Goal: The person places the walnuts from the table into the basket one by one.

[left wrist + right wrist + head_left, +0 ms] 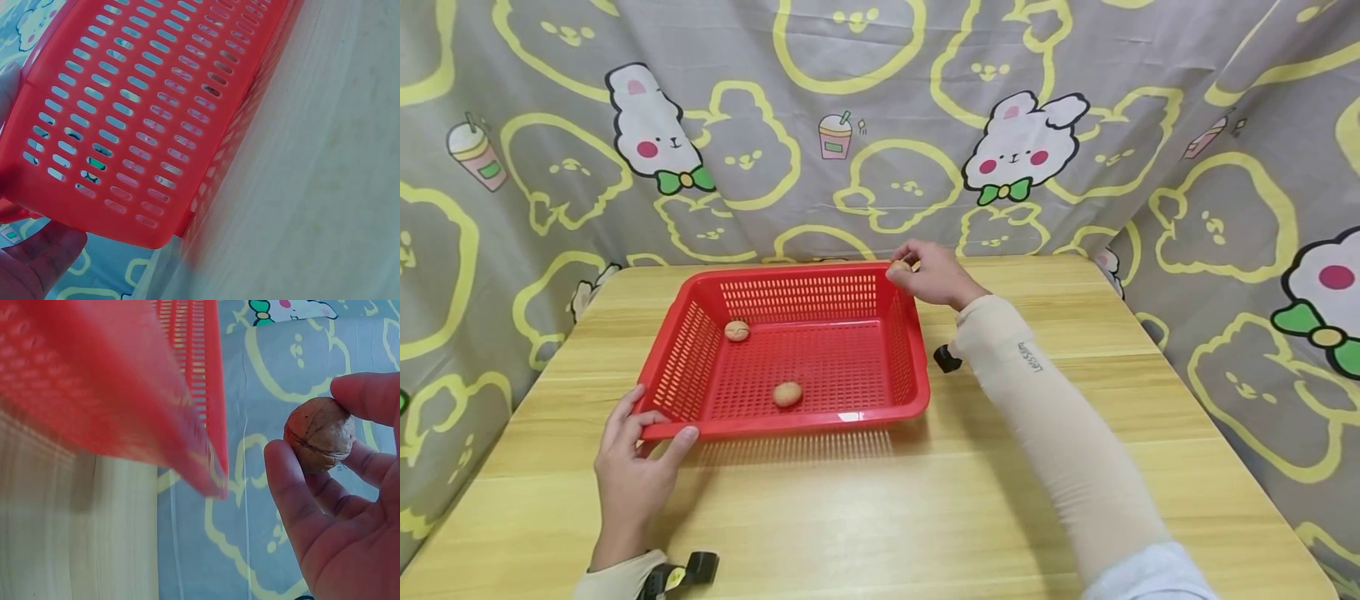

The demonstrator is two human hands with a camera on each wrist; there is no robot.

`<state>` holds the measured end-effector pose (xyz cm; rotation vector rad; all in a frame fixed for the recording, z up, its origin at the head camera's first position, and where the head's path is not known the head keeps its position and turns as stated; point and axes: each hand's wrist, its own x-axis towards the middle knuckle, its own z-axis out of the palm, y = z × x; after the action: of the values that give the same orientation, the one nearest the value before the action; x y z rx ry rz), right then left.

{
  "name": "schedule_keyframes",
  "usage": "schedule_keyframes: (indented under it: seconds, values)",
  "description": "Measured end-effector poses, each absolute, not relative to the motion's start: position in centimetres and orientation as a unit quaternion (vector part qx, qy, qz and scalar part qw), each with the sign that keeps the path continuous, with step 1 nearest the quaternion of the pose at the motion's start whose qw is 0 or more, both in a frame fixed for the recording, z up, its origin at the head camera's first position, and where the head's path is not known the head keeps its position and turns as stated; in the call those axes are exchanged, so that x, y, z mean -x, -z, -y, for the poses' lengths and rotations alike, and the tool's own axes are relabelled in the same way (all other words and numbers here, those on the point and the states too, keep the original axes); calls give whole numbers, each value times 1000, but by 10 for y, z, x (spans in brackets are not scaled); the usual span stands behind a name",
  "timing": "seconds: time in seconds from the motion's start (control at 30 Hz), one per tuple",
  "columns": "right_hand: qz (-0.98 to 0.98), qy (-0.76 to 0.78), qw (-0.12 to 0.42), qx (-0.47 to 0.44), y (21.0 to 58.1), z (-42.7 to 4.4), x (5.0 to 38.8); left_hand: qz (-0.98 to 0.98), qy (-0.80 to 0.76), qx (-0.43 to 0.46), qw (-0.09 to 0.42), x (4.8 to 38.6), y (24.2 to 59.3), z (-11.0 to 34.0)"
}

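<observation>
Right hand [344, 531], walnut [319, 434] between thumb and fingers, near red basket [737, 427]

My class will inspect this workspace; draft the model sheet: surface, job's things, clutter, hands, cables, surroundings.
Surface: table, pale wood grain.
Job's things: red slotted basket; inside, one walnut towards the far left corner, a second walnut near the front side; a third walnut is held.
Clutter: nothing seen.
Hands: left hand grips the basket's near left corner; right hand holds the third walnut by the far right corner.
Cables: nothing seen.
Surroundings: grey curtain with cartoon prints.
</observation>
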<state>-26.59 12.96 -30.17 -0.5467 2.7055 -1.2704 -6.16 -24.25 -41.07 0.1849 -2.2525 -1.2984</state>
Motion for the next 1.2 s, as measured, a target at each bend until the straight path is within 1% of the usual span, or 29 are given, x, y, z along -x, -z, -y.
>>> schedule_keyframes:
  seconds: [0.2,0.6,0.9,1.2]
  values:
    - [-885,419,53,194,301,-118,266,836,479,-74,259,61,412,244]
    - [-882,409,74,222,302,-91,261,836,476,-71,263,63,411,244]
    - [-884,389,64,251,307,-77,260,837,476,-74,261,61,409,242]
    - [-890,376,94,238,312,-66,256,834,481,-70,263,62,412,245]
